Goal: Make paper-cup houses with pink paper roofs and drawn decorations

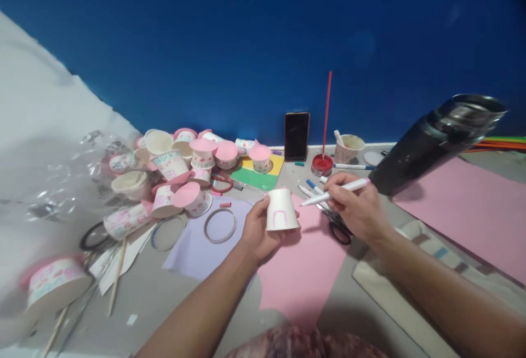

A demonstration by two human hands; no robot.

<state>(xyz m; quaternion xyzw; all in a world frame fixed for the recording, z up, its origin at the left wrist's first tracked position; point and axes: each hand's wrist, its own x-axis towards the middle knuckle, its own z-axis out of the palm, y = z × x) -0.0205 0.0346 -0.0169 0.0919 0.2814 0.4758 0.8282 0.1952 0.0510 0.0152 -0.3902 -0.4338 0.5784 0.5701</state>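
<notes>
My left hand (258, 229) is closed around a white paper cup (281, 209), held upside down above the pink paper (306, 270). A pink arch-shaped outline is drawn on the cup's side. Between the fingers of my right hand (356, 205) is a white felt-tip marker (337, 192). Its pink tip points left at the cup, a small gap away from it. Beneath the right hand lie scissors (340, 232) with black handles and several loose markers, one with a blue cap (311, 183).
Many decorated paper cups with pink tops (203, 152) are heaped at the left. A phone (296, 136) leans against the blue wall. Right of it stand a red paint pot (322, 165), a paper cup (348, 149) and a tilted black bottle (435, 144). Tape rings (220, 209) lie left.
</notes>
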